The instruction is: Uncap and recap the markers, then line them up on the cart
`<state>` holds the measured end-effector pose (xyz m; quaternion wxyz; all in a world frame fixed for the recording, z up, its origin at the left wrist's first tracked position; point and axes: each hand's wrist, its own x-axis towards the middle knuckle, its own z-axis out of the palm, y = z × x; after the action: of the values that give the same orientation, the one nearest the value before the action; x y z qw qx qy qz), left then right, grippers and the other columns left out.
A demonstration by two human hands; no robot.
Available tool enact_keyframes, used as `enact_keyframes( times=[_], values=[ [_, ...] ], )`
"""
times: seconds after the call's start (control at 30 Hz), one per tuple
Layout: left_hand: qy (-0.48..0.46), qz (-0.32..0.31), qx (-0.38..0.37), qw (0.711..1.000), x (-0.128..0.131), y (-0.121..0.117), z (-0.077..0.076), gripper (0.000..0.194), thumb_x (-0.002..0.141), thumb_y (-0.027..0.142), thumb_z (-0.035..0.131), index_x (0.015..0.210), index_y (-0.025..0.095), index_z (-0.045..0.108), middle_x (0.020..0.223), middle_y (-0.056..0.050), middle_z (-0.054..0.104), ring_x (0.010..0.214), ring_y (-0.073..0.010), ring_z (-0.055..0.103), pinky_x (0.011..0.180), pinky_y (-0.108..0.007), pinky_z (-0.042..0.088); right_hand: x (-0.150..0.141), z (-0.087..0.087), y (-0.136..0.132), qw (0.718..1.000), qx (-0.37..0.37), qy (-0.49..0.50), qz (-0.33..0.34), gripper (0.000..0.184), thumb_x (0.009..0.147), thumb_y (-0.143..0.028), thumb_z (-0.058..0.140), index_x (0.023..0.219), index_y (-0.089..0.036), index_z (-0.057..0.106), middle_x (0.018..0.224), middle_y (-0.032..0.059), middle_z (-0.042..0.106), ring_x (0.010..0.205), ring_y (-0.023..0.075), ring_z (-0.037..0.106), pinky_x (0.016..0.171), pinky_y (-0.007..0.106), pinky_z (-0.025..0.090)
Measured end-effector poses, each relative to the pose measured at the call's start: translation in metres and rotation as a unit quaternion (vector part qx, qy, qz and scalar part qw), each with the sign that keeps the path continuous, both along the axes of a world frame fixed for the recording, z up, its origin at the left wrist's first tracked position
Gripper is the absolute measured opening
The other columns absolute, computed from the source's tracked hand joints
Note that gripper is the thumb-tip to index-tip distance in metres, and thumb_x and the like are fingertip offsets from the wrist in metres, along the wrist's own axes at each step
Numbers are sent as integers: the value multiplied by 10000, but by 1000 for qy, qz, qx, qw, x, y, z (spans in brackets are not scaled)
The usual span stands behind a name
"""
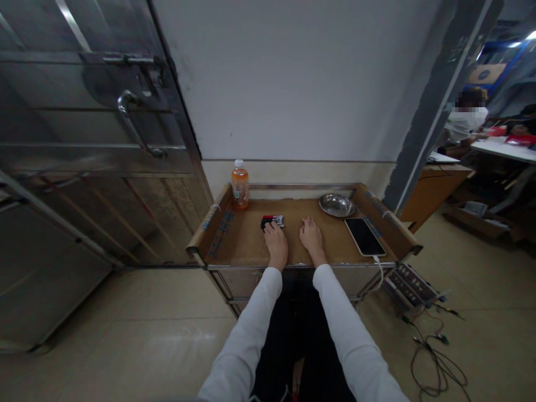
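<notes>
On the cardboard-lined cart top [238,240] lies a small bundle of slim red and black pieces with silvery ends [278,219], possibly lighters; their exact kind is too small to tell. My left hand [276,244] rests at the near side of this bundle, its fingertips at the black pieces, fingers stretched out and no grip visible. A short way to the right, my right hand [312,237] lies palm down on the cardboard, fingers extended, holding nothing. A shiny metal dish [336,205] and a phone [364,237] sit to the right of it.
An orange drink bottle [240,186] stands at the back left corner. A white cable [380,271] runs from the phone over the front edge. Electrical equipment [412,287] and loose wires [438,357] lie on the floor at right. Another person [467,120] sits in the background.
</notes>
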<state>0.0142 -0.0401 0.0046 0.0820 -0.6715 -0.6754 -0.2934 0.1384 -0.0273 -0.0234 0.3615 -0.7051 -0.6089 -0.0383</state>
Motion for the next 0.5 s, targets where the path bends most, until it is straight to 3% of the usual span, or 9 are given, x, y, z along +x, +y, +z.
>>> enact_keyframes(
  times=[0.2,0.33,0.43,0.5],
  values=[
    [-48,-41,-12,998,1,0,-2,267,868,45,327,1057,50,514,1072,-206,550,1046,-261,556,911,-392,456,2,2,1,1000,-19,2,3,373,848,-101,403,1173,-72,582,1292,208,565,1250,231,489,1055,381,346],
    [-132,-113,-1,985,-16,-4,0,285,791,16,443,1056,84,522,1098,-170,530,1093,-250,546,958,-402,453,4,3,2,1000,-21,-8,2,361,856,-104,391,1159,-73,586,1274,196,579,1232,232,499,1051,372,347],
    [-217,-167,28,961,-50,1,15,312,810,20,438,1086,132,530,1115,-124,534,1022,-177,585,910,-324,494,4,4,4,1000,-27,-12,2,353,855,-104,396,1151,-67,585,1261,204,584,1210,239,511,1042,371,351],
    [-224,-179,48,957,-75,8,33,270,879,110,446,1127,154,543,1090,-93,569,953,-152,602,854,-304,521,5,4,6,999,-30,-10,0,347,852,-102,402,1147,-74,583,1243,200,594,1189,235,526,1032,364,357]
  ],
)
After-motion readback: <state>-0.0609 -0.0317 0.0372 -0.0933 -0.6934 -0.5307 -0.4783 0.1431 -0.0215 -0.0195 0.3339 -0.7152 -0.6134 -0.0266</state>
